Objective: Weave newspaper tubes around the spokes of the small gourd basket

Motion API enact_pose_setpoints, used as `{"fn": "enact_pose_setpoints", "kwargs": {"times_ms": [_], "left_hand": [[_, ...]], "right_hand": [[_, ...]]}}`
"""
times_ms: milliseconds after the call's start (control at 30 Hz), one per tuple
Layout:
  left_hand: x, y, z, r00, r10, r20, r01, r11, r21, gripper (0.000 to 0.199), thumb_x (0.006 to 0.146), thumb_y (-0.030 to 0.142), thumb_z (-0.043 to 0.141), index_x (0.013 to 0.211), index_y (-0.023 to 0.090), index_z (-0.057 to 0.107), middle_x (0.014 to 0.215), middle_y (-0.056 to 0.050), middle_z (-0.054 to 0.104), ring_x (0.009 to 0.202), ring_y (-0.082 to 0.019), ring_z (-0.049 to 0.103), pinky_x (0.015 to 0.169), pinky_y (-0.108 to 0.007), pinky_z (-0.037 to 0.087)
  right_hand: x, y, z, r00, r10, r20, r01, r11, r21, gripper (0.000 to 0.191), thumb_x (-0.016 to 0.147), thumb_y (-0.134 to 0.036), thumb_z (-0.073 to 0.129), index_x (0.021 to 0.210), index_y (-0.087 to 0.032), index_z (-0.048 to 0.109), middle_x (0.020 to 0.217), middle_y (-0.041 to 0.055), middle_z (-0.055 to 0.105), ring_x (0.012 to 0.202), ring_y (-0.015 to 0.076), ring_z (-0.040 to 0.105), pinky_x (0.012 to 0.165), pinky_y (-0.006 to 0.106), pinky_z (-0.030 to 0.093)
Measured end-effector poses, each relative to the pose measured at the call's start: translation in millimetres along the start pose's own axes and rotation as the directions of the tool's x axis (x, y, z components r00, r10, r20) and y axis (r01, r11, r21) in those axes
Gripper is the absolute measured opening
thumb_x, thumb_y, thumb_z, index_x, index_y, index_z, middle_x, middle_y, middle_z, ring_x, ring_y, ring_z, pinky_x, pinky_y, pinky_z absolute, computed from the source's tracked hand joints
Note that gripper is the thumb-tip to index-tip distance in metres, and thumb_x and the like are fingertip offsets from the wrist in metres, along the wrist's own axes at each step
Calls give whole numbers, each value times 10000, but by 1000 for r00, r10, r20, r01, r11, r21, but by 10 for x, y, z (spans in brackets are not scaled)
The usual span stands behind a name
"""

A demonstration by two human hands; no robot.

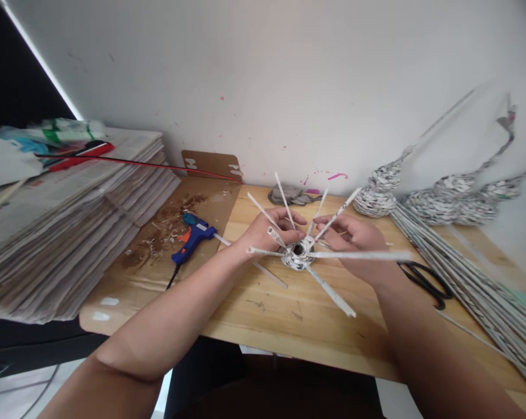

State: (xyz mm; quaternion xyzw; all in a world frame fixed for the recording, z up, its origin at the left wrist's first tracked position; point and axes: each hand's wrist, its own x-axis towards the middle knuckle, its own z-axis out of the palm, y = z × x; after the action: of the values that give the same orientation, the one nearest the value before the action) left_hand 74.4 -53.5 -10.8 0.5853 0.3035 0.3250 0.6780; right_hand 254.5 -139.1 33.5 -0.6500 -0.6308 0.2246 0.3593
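Observation:
A small round piece woven from rolled newspaper (296,262) stands over the wooden table, with a dark hole in its middle and several paper tubes fanning outward. My left hand (274,230) is closed on its far left side, thumb by the rim and fingers behind the tubes. At the right side, my right hand (352,235) has its fingers bent together at a paper tube (338,214); its fingertips are partly hidden by that tube. One long tube (359,255) reaches out across the right palm, and another (333,293) slopes down toward the table's front edge.
A blue glue gun (191,241) lies on cardboard at left, beside a tall stack of newspapers (127,192). Black scissors (429,282) and a bundle of paper tubes (464,279) lie at right. Woven paper gourd shapes (376,195) stand against the wall.

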Motion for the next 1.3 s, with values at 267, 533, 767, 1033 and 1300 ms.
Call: {"fn": "enact_pose_setpoints", "kwargs": {"times_ms": [267, 533, 767, 1033, 1300], "left_hand": [[-25, 20, 36, 1000, 24, 0, -24, 999, -28, 344, 687, 214, 814, 964, 144, 623, 759, -38, 721, 642, -129, 679, 647, -263, 530], [-92, 171, 85, 997, -51, 65, 54, 997, -50, 294, 635, 138, 814, 891, 109, 673, 774, -58, 735, 670, -137, 674, 680, -272, 523], [-184, 366, 74, 999, 24, 44, -36, 952, 304, 87, 697, 173, 760, 737, 111, 716, 690, -48, 687, 639, -133, 604, 606, -250, 468], [-149, 347, -41, 990, -43, 131, -4, 943, 334, 117, 749, 193, 706, 825, 108, 677, 732, -35, 672, 670, -125, 608, 640, -246, 473], [-177, 336, -139, 960, 19, 278, -132, 910, 392, 155, 821, 266, 652, 871, 119, 657, 799, -49, 670, 715, -134, 609, 669, -264, 486]], "right_hand": [[37, -36, 9, 995, 18, 96, -20, 1000, 20, 245, 865, -391, 611, 858, -185, 743, 796, 44, 749, 715, 201, 661, 645, 302, 463], [-60, -100, 154, 987, -122, -101, 133, 985, 111, 121, 864, -283, 611, 841, -184, 677, 723, 18, 686, 621, 152, 605, 578, 265, 454], [-73, -117, 168, 907, -403, -121, 373, 904, -212, 166, 918, -244, 535, 855, -213, 684, 831, 40, 696, 744, 162, 632, 676, 271, 456], [-168, -246, 42, 983, -173, 59, 180, 868, -463, 198, 930, -327, 540, 842, -227, 686, 770, 14, 723, 687, 187, 633, 593, 297, 357], [-382, -414, 73, 966, -257, 36, 206, 678, -705, 204, 949, -328, 523, 838, -224, 660, 725, 44, 683, 580, 188, 574, 524, 329, 249]]}}
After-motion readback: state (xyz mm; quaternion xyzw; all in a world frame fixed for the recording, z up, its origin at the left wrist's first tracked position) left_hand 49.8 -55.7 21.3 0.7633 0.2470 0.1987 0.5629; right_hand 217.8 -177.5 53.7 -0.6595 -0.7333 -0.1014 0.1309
